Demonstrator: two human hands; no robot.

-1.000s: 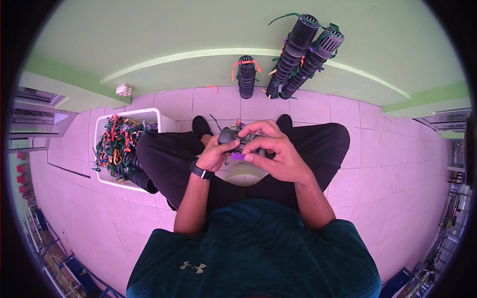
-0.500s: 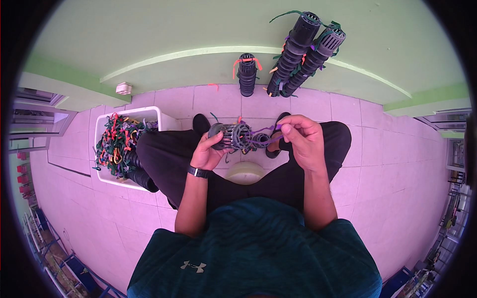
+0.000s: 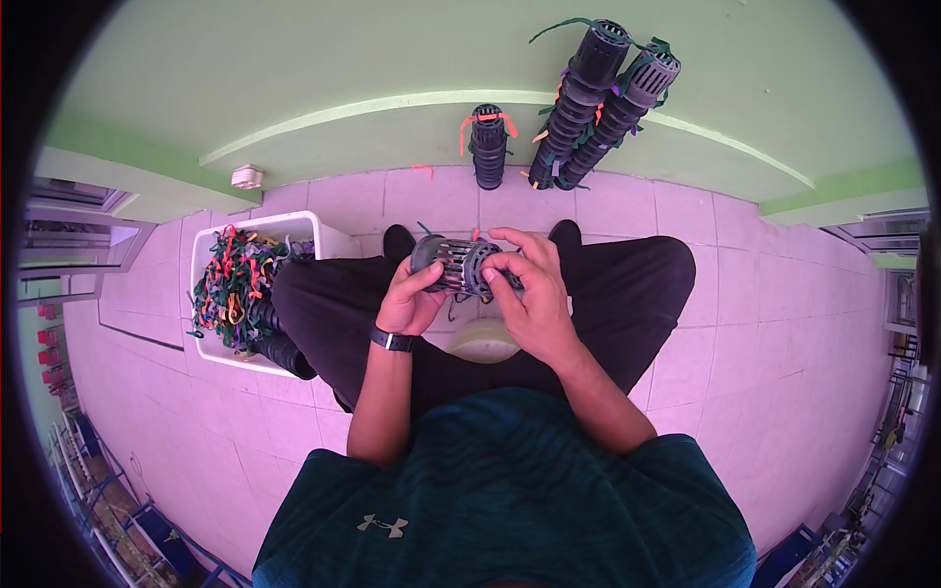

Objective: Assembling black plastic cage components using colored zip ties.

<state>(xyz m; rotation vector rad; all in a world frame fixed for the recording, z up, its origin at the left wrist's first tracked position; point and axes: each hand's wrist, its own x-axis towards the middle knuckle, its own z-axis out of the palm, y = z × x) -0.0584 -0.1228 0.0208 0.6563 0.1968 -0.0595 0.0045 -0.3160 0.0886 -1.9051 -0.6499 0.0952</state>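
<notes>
A black slotted cup (image 3: pixel 453 261) lies on its side between the two hands, above the gap between the bent knees. The left hand (image 3: pixel 410 300) grips its left end, thumb laid over the slotted wall. The right hand (image 3: pixel 534 294) is at the opposite end, fingers curled over the rim and thumb near it; whether they pinch anything cannot be told. Beyond the hands, a short stack of cups (image 3: pixel 487 162) stands on the floor (image 3: pixel 745 284) by the wall, and a white tub (image 3: pixel 335 240) sits left of the legs.
</notes>
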